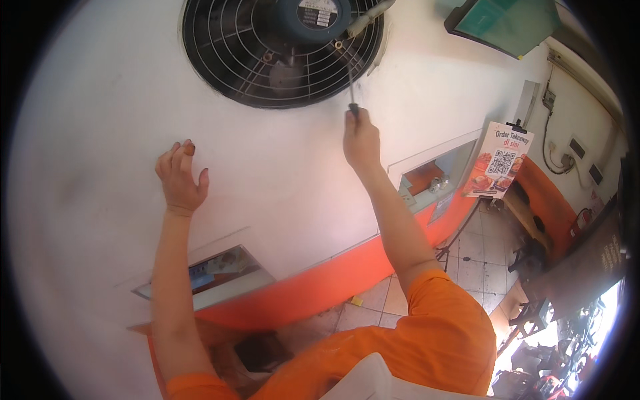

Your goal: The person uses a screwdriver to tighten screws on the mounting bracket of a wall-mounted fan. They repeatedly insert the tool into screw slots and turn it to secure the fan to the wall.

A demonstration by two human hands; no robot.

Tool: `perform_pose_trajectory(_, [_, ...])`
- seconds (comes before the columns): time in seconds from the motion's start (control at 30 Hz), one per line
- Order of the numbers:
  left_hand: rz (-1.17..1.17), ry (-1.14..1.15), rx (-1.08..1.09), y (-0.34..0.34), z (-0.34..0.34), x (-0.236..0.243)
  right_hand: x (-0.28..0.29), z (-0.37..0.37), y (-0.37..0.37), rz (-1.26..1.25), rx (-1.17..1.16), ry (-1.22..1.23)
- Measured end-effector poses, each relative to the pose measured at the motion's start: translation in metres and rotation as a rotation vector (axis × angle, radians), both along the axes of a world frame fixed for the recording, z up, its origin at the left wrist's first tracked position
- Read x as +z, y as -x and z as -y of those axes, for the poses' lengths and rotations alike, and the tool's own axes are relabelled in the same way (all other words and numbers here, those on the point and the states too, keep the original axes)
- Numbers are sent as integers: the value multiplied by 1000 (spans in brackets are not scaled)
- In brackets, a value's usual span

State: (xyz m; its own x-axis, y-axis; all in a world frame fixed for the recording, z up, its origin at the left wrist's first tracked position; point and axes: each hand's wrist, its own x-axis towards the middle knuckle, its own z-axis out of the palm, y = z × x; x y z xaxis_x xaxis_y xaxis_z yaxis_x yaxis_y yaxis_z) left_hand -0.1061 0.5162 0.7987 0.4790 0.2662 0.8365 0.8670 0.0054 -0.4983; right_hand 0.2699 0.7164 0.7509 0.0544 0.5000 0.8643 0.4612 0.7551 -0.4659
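Note:
My right hand is wrapped round the dark handle of a screwdriver. Its thin shaft points up toward the wire grille of a wall exhaust fan, near a round fixing on the grille; whether the tip touches is blurred. In the fan's middle sits a dark blue motor with a label. Lower on the left, my left hand is up at the white wall, thumb apart and fingers slightly bent. Something brown shows at one fingertip, too small to name.
Below are two wall openings, one at left and one at right, above an orange band. A sign on a stand stands at right. A green lightbox hangs top right. The floor is tiled.

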Motion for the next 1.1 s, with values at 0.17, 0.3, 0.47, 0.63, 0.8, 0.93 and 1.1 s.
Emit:
perform_pose_trajectory(0.17, [-114,-76,6,22,17,61,-7,0,8,-653,202,-261])
perform_pose_trajectory(0.3, [-163,-135,38,42,27,102,-15,-1,25,-255,-46,-98])
perform_pose_trajectory(0.47, [-211,-239,70,65,28,122,-1,4,13,-314,87,44])
perform_pose_trajectory(0.63, [-233,-211,-21,73,23,121,23,9,-4,-1002,270,-329])
perform_pose_trajectory(0.8, [-212,-183,-29,72,24,118,37,7,13,-437,-6,308])
perform_pose_trajectory(0.93, [-222,-199,-30,72,21,118,37,2,16,-1275,299,-173])
perform_pose_trajectory(1.1, [-209,-197,-46,74,19,118,34,-8,28,-840,288,273])
